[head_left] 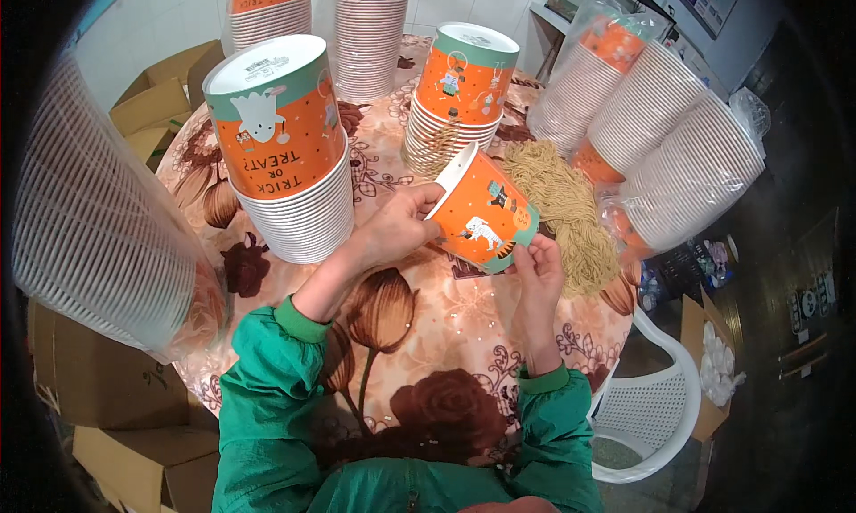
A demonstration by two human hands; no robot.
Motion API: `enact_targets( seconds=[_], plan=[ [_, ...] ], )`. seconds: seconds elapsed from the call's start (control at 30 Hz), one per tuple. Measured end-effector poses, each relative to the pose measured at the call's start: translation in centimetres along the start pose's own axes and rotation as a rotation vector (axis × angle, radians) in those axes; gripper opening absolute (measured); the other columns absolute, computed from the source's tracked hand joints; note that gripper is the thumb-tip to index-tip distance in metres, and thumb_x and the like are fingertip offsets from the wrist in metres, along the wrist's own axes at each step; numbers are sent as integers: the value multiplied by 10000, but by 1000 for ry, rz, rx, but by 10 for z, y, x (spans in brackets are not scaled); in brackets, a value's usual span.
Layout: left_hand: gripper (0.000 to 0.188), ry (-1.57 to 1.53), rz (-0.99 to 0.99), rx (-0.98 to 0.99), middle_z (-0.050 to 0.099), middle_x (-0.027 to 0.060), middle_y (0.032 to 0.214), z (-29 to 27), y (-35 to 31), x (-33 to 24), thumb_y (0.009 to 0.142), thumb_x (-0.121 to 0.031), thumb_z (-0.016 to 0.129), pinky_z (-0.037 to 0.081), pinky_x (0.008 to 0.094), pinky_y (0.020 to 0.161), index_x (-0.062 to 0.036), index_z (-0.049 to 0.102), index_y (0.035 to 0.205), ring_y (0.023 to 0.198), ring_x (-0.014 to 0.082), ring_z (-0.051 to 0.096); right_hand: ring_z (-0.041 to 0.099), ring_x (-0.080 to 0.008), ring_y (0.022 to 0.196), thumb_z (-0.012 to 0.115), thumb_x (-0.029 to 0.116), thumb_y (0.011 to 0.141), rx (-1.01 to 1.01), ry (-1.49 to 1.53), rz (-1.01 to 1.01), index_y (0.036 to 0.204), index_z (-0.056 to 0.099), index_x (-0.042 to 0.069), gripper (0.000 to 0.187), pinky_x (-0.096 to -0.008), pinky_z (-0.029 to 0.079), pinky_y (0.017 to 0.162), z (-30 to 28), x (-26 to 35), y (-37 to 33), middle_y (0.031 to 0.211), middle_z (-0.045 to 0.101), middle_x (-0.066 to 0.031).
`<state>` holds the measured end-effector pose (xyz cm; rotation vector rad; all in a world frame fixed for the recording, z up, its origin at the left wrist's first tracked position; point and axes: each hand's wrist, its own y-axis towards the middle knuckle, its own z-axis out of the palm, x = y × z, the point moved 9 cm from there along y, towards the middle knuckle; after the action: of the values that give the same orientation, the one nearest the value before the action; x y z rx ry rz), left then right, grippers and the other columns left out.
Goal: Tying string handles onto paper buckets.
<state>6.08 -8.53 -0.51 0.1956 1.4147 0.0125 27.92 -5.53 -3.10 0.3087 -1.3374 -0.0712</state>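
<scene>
An orange paper bucket (486,212) with a white rim, green base band and cartoon figures lies tilted between my hands, above the middle of the table. My left hand (403,217) is closed on its rim side, thumb at the edge and the other fingers partly hidden. At the base end, my right hand (539,265) pinches the bucket's lower edge between thumb and fingers. A bundle of tan cords (562,214) lies just right of the bucket. Behind it stands a short stack of upside-down paper buckets (464,85), with some tan strands against its lower side.
A taller upside-down bucket stack (283,156) stands at left. Plastic-wrapped stacks of buckets (107,210) fill the far left, the back and the right (691,170). The round table has a flowered cloth (446,335). A white plastic chair (646,406) and cardboard boxes (134,451) surround it.
</scene>
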Motion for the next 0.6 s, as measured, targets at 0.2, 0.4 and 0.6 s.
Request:
enact_targets(
  seconds=[0.2,0.4,0.6],
  plan=[
    [396,-6,20,-39,709,64,1034,-1,-1,-3,836,49,588,541,257,780,52,596,1232,892,105,663,538,-58,847,642,-6,974,35,-4,-18,1110,566,56,168,-219,453,752,4,-4,-1,973,595,5],
    [370,-8,74,-32,699,29,1021,-7,2,-4,882,23,594,516,224,733,45,588,1252,845,59,635,537,-58,864,664,-28,939,49,-138,-119,1070,557,54,188,-222,435,763,-1,-8,0,964,571,8],
    [315,-86,123,-57,713,33,1044,-8,5,-5,955,-8,598,531,219,749,35,586,1267,858,58,657,559,-63,894,682,-25,926,52,-179,-114,1038,570,51,176,-221,437,778,4,-5,-2,964,598,4]
  ],
)
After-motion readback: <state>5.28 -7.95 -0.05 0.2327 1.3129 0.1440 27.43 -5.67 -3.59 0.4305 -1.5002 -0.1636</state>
